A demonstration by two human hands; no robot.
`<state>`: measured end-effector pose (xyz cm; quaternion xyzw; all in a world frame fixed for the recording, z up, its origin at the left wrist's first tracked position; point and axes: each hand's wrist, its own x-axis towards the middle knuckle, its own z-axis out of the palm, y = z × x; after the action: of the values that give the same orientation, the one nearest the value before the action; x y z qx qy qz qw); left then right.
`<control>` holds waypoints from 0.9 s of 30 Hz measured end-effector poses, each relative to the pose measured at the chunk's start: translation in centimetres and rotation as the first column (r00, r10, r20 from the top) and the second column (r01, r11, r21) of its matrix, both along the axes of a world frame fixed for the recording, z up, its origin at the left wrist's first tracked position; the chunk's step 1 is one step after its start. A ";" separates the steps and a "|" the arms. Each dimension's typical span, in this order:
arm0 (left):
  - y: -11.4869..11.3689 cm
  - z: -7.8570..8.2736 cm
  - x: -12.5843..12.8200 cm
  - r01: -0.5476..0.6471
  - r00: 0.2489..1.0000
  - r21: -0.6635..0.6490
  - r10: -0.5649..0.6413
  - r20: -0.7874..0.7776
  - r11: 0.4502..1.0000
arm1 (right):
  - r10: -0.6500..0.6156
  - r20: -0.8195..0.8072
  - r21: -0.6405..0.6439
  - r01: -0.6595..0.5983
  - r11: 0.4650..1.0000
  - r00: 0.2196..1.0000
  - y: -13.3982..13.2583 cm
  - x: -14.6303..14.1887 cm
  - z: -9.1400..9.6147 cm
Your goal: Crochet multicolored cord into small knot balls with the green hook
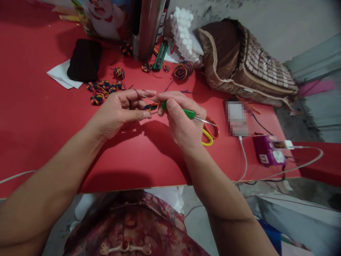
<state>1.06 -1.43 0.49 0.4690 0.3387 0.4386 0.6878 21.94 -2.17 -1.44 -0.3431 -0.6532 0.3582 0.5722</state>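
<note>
Thumb and fingers of my left hand (115, 112) pinch a small multicoloured crochet piece (150, 107), with a strand of yarn running over the forefinger. My right hand (185, 119) is closed around the green handle of a crochet hook (189, 113). The hook's tip end is at the piece, though the fingers partly hide it; a metal shaft sticks out behind the hand. Beyond the hands lies a ball of multicoloured yarn (183, 70). Scissors (207, 142) with yellow and red handles are half hidden by my right hand.
Left of the hands are crocheted pieces (97, 93), a smaller yarn ball (118, 73) and a black phone (85, 59). A steel flask (147, 30) and green cutter (161, 55) stand farther back. Rightward are a brown cushion (226, 46), a charging device (237, 117) and a purple power box (268, 149).
</note>
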 end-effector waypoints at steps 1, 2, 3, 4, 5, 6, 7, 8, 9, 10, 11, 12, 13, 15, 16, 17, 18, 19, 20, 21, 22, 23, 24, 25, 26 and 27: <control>0.0 0.0 0.1 -0.002 1.000 -0.003 0.002 0.016 1.000 | 0.006 -0.047 -0.008 -0.006 1.000 0.999 0.1 0.0 -0.2; 0.0 0.0 0.1 -0.009 0.999 -0.005 0.009 0.034 1.000 | 0.017 -0.097 -0.010 -0.018 1.000 0.995 0.2 0.0 -0.3; 0.0 0.0 0.2 -0.023 0.998 -0.004 0.023 0.053 1.000 | 0.029 -0.146 -0.009 -0.030 1.000 0.989 0.2 -0.1 -0.4; 0.0 0.0 0.3 -0.042 0.997 -0.004 0.042 0.069 0.999 | 0.042 -0.168 -0.024 -0.047 0.999 0.985 0.3 -0.2 -0.5; -0.1 0.0 0.4 -0.065 0.995 -0.004 0.065 0.080 0.998 | 0.061 -0.182 -0.042 -0.070 0.997 0.981 0.2 -0.2 -0.5; -0.1 0.1 0.5 -0.086 0.992 -0.005 0.086 0.088 0.996 | 0.083 -0.197 -0.055 -0.096 0.994 0.977 0.2 -0.3 -0.5; -0.1 0.1 0.5 -0.105 0.990 -0.006 0.105 0.092 0.994 | 0.103 -0.209 -0.071 -0.120 0.990 0.972 0.1 -0.4 -0.4; -0.1 0.1 0.6 -0.126 0.987 -0.004 0.126 0.096 0.992 | 0.122 -0.225 -0.066 -0.140 0.988 0.967 0.1 -0.4 -0.4; -0.1 0.2 0.6 -0.151 0.984 0.004 0.150 0.095 0.989 | 0.128 -0.245 -0.063 -0.148 0.987 0.961 0.0 -0.4 -0.4; -0.1 0.2 0.6 -0.178 0.980 0.018 0.176 0.090 0.984 | 0.129 -0.259 -0.064 -0.150 0.987 0.957 -0.1 -0.5 -0.3; -0.1 0.2 0.6 -0.204 0.976 0.038 0.200 0.089 0.978 | 0.119 -0.265 -0.079 -0.145 0.986 0.957 -0.1 -0.5 -0.3; -0.1 0.2 0.7 -0.227 0.971 0.059 0.220 0.096 0.972 | 0.109 -0.264 -0.103 -0.140 0.985 0.958 -0.2 -0.5 -0.3; 0.0 0.2 0.7 -0.240 0.967 0.074 0.231 0.107 0.968 | 0.099 -0.258 -0.127 -0.136 0.982 0.961 -0.3 -0.5 -0.2; 0.0 0.1 0.7 -0.235 0.967 0.079 0.225 0.122 0.969 | 0.096 -0.254 -0.150 -0.137 0.979 0.962 -0.4 -0.6 -0.2; 0.1 0.0 0.7 -0.228 0.968 0.072 0.219 0.121 0.971 | 0.108 -0.259 -0.143 -0.148 0.979 0.960 -0.4 -0.6 -0.2; 0.1 -0.1 0.7 -0.225 0.969 0.063 0.217 0.117 0.972 | 0.119 -0.266 -0.139 -0.161 0.977 0.957 -0.5 -0.7 -0.2; 0.1 -0.1 0.8 -0.229 0.969 0.056 0.222 0.112 0.972 | 0.131 -0.271 -0.136 -0.173 0.976 0.954 -0.6 -0.7 -0.2; 0.1 -0.1 0.8 -0.238 0.966 0.052 0.232 0.112 0.970 | 0.138 -0.274 -0.135 -0.180 0.974 0.952 -0.6 -0.8 -0.2; 0.1 -0.2 0.8 -0.251 0.963 0.049 0.244 0.116 0.967 | 0.142 -0.273 -0.138 -0.185 0.973 0.951 -0.7 -0.8 -0.2; 0.1 -0.2 0.9 -0.263 0.958 0.042 0.256 0.125 0.964 | 0.139 -0.273 -0.140 -0.182 0.973 0.952 -0.7 -0.9 -0.2; 0.0 -0.1 1.0 -0.273 0.954 0.032 0.267 0.135 0.961 | 0.127 -0.275 -0.140 -0.171 0.975 0.953 -0.7 -0.9 -0.2; -0.1 0.0 1.1 -0.279 0.951 0.019 0.274 0.143 0.960 | 0.109 -0.277 -0.142 -0.153 0.978 0.955 -0.7 -1.0 -0.2; -0.2 0.1 1.2 -0.280 0.949 0.003 0.277 0.149 0.960 | 0.091 -0.281 -0.143 -0.136 0.980 0.955 -0.7 -1.0 -0.3; -0.4 0.1 1.3 -0.277 0.949 -0.013 0.276 0.153 0.961 | 0.073 -0.285 -0.143 -0.118 0.983 0.956 -0.6 -1.0 -0.4; -0.5 0.2 1.4 -0.275 0.948 -0.027 0.276 0.157 0.961 | 0.056 -0.285 -0.144 -0.101 0.984 0.957 -0.5 -0.9 -0.5; -0.6 0.3 1.4 -0.271 0.949 -0.036 0.273 0.157 0.962 | 0.043 -0.280 -0.152 -0.089 0.984 0.959 -0.5 -0.9 -0.5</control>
<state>2.45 -1.98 0.83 0.3760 0.3466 0.5631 0.6491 21.05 -2.66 -1.99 -0.3134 -0.5468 0.4735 0.6152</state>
